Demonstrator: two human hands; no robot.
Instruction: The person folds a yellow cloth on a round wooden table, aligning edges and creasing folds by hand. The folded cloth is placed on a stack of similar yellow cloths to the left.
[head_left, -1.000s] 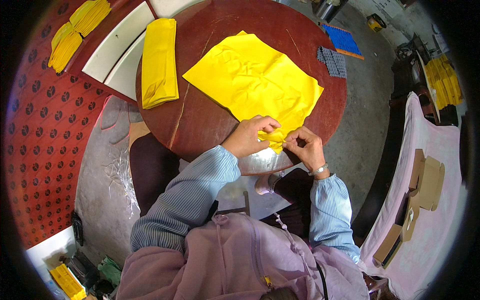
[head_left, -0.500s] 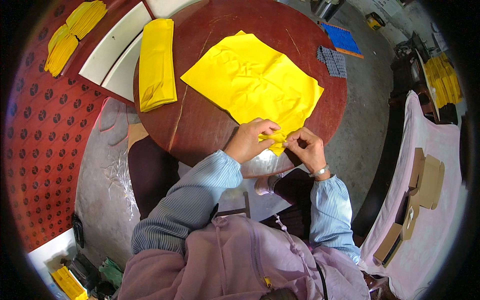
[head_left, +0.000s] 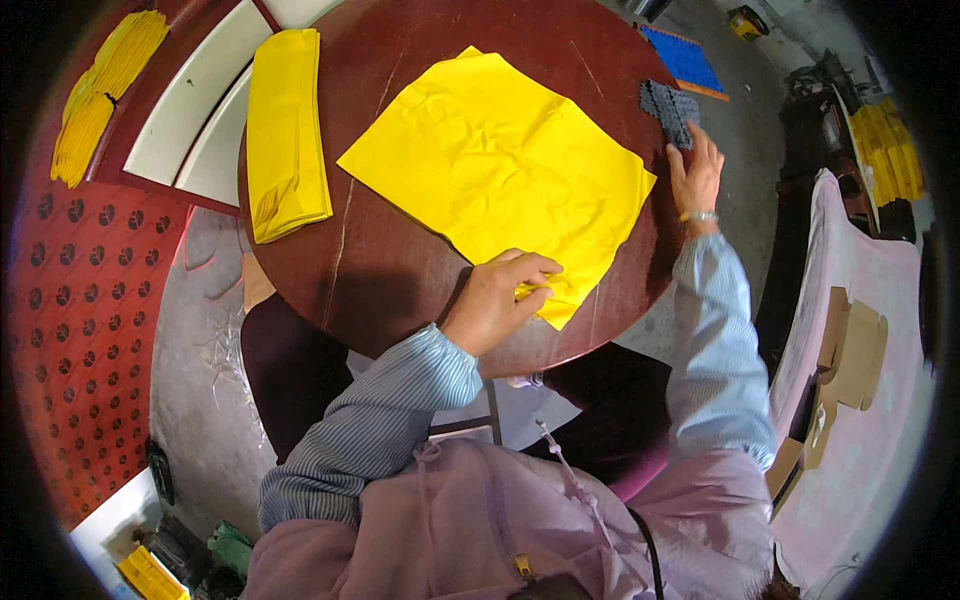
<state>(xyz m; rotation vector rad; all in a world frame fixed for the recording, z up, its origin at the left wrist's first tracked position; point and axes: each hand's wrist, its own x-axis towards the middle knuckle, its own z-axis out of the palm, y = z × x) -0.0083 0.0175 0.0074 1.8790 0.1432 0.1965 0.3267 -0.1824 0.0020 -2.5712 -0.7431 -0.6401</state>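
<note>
A large crinkled yellow sheet (head_left: 500,160), fabric-like, lies spread over the round table, one corner toward me. My left hand (head_left: 503,298) has thumb and fingers closed on the gathered near corner. Out at the table's right edge, my right hand (head_left: 697,175) has its fingers stretched and thumb apart. Its fingertips reach the lower end of a grey bumpy sheet (head_left: 668,108), which they partly cover; whether they grip it I cannot make out.
A folded yellow stack (head_left: 288,135) rests on the left of the dark red table (head_left: 400,290). Past the right edge is a blue panel (head_left: 685,62). Opened cardboard boxes (head_left: 855,355) lie on a pink-covered surface (head_left: 850,480) at the right. More yellow bundles (head_left: 110,90) are at far left.
My right hand has let go of the yellow corner and moved right and away from me to the grey sheet. My left hand still holds the corner. The view has shifted slightly.
</note>
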